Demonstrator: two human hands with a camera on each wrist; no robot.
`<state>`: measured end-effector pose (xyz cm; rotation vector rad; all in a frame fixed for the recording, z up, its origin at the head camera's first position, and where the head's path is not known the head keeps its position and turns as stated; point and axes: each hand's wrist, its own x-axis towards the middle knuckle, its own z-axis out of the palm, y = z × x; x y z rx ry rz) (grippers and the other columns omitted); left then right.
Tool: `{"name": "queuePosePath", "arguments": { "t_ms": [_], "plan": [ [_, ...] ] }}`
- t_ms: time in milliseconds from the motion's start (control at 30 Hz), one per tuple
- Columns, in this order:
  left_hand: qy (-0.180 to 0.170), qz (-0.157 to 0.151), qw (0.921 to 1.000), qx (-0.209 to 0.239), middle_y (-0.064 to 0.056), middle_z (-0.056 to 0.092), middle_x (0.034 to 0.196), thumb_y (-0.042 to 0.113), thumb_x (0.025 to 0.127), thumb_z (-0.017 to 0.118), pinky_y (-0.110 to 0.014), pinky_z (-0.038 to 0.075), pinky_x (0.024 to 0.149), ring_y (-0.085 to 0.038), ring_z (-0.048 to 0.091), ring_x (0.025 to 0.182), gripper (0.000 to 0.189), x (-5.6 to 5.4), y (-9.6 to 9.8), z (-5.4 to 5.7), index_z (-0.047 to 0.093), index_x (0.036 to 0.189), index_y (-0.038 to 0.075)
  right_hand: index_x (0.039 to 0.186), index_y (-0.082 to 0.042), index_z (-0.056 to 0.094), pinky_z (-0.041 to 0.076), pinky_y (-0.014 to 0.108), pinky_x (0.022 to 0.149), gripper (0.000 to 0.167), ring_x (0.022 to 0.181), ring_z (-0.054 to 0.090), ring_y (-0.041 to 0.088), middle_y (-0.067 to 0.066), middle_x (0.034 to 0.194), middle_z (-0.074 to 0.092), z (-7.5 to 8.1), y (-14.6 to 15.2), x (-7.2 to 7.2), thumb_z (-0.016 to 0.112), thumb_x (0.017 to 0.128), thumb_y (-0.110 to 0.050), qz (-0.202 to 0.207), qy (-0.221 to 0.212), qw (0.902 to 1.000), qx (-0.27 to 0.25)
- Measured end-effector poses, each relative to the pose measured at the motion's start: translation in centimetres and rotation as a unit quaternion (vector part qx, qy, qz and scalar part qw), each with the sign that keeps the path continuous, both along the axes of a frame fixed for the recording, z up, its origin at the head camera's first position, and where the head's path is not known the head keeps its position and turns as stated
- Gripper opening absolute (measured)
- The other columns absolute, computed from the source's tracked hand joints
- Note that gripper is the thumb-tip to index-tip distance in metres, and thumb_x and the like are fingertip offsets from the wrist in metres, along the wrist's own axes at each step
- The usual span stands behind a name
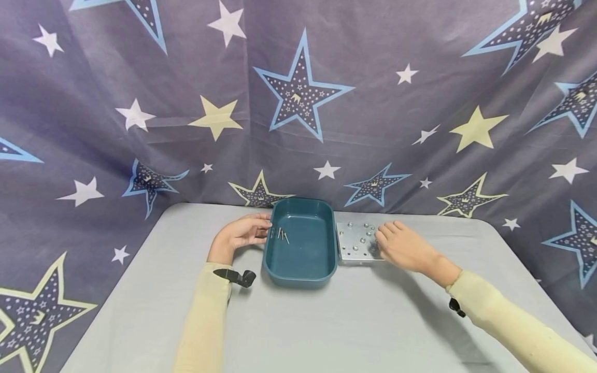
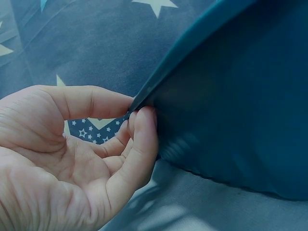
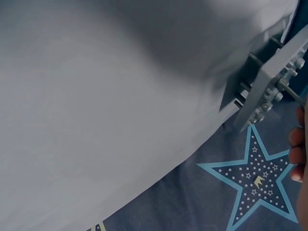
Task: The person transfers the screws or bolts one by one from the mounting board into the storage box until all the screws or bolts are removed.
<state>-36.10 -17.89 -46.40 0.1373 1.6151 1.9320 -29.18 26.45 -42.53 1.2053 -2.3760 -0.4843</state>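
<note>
By the right fingers a screw is being pinched, best being kept square to the plate, at the bin's three o'clock; by the left fingers the bin is being gripped at ten o'clock, ideally without tilting.

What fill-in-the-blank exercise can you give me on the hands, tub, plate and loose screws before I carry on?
1. Of the teal plastic tub and the metal plate, the left hand pinches the rim of the ____.
2. In the head view, the plate lies on the tub's ____ side.
3. The loose screws lie ____ the tub.
4. The right hand is nearer to the ____ than to the tub.

Missing words: tub; right; inside; plate.
</note>
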Motion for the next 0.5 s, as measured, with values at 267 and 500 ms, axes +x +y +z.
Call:
{"name": "queuePosePath", "arguments": {
  "t_ms": [267,500],
  "plan": [
    [-0.006,0.002,1.0,0.002,0.005,0.069,0.089,0.002,0.104,0.046,-0.023,0.057,0.072,-0.007,0.065,0.079,0.038,-0.1,0.0,-0.1,0.039,0.14,-0.006,0.101,-0.002,0.055,0.046,0.04,0.083,0.026,0.091,0.055,0.028,0.012,0.093,0.057,1.0,-0.6,0.0,0.063,0.089,-0.024,0.0,-0.007,0.9995,-0.032],
    [-0.006,0.006,1.0,0.001,0.005,0.069,0.089,0.003,0.103,0.048,-0.023,0.057,0.072,-0.007,0.064,0.079,0.039,0.0,0.1,0.0,0.04,0.14,-0.006,0.091,-0.008,0.049,0.039,0.037,0.077,0.012,0.082,0.047,0.025,0.006,0.084,0.049,1.9,-1.3,-0.3,0.053,0.09,-0.019,0.009,-0.015,0.9953,-0.095]
  ]
}}
